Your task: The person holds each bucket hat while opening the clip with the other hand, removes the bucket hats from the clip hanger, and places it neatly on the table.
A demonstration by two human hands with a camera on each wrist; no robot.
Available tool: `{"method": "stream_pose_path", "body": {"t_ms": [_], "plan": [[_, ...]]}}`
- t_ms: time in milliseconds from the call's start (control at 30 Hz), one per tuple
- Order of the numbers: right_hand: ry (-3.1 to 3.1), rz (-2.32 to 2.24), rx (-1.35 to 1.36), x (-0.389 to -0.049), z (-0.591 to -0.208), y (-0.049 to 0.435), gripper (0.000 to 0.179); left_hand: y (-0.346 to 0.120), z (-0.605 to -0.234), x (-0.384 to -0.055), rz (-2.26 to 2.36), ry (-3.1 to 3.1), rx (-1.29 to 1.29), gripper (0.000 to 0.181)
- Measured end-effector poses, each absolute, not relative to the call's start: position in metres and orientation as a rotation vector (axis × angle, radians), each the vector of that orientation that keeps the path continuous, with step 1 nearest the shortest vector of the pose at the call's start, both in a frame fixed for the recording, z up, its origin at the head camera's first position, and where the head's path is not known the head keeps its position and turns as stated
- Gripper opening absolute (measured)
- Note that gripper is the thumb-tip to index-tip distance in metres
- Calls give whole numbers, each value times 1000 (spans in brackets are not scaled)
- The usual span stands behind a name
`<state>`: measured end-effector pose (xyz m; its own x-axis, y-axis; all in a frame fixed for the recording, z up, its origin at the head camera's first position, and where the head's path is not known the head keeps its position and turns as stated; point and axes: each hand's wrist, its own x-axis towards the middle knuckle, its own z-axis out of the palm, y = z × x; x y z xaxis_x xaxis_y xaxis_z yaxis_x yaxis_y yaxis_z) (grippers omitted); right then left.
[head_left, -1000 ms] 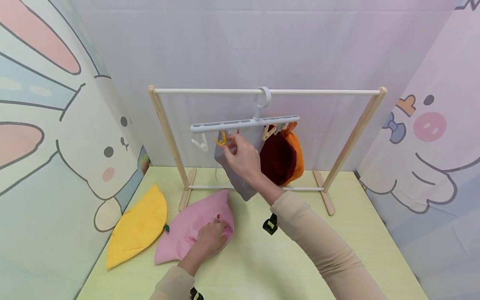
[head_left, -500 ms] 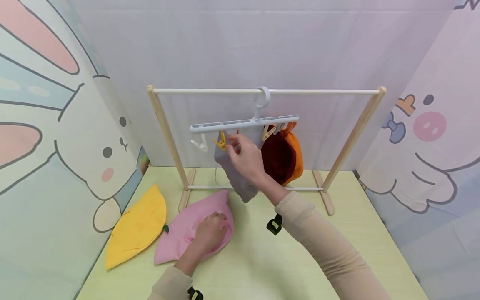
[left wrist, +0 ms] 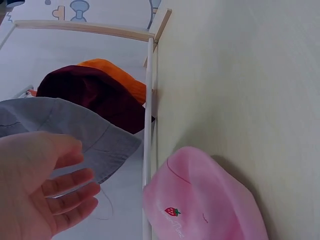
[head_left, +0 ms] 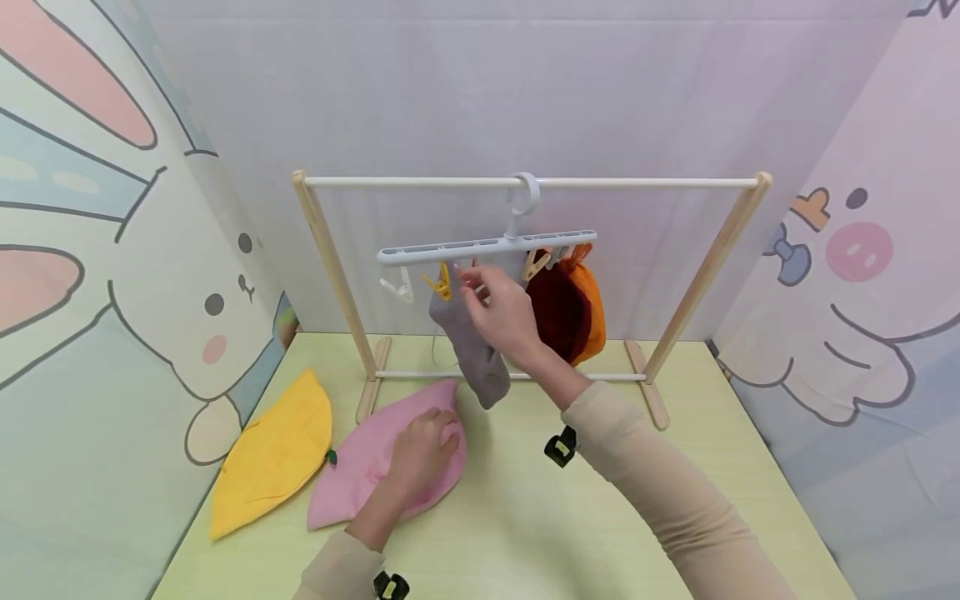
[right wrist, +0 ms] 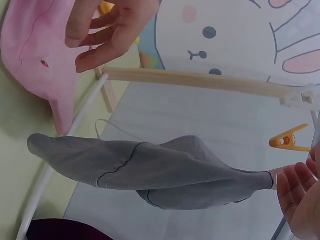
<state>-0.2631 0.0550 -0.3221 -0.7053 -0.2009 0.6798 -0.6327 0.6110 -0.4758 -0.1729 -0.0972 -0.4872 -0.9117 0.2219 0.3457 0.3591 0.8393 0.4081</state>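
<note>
A grey hat [head_left: 480, 371] hangs from a pale blue clip hanger [head_left: 450, 250]. My right hand [head_left: 504, 317] is beside the hat's top edge, just under the hanger bar, its fingers loosely bent. In the right wrist view, those fingertips [right wrist: 287, 192] are close to the spot where the hat hangs; whether they touch it I cannot tell. A small red clip [head_left: 474, 263] shows partly behind the hand. Over a pink hat [head_left: 367, 446] with a strawberry patch [left wrist: 172, 211] is my left hand [head_left: 422, 454], fingers relaxed and holding nothing in the left wrist view.
A yellow clip [head_left: 442, 283] and a white clip [head_left: 399, 287] dangle left of the right hand. An orange hat with maroon lining [head_left: 558, 308] hangs at right beside a beige clip [head_left: 534, 265]. The wooden rack [head_left: 333, 267] stands behind; a yellow hat [head_left: 273, 458] lies left.
My right hand has drawn slightly right, away from the yellow clip. The grey hat has turned and looks narrower. My left hand has risen a little, covering the strawberry patch in the head view.
</note>
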Motion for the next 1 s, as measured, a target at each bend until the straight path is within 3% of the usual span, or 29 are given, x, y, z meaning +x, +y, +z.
{"method": "stream_pose_path", "body": {"t_ms": [433, 1000], "plan": [[-2265, 924, 739, -269, -323, 74, 18, -96, -460, -176, -693, -2604, -452, 16], [-2401, 859, 769, -281, -328, 92, 29, -87, -421, -187, -793, -2502, -427, 32]]}}
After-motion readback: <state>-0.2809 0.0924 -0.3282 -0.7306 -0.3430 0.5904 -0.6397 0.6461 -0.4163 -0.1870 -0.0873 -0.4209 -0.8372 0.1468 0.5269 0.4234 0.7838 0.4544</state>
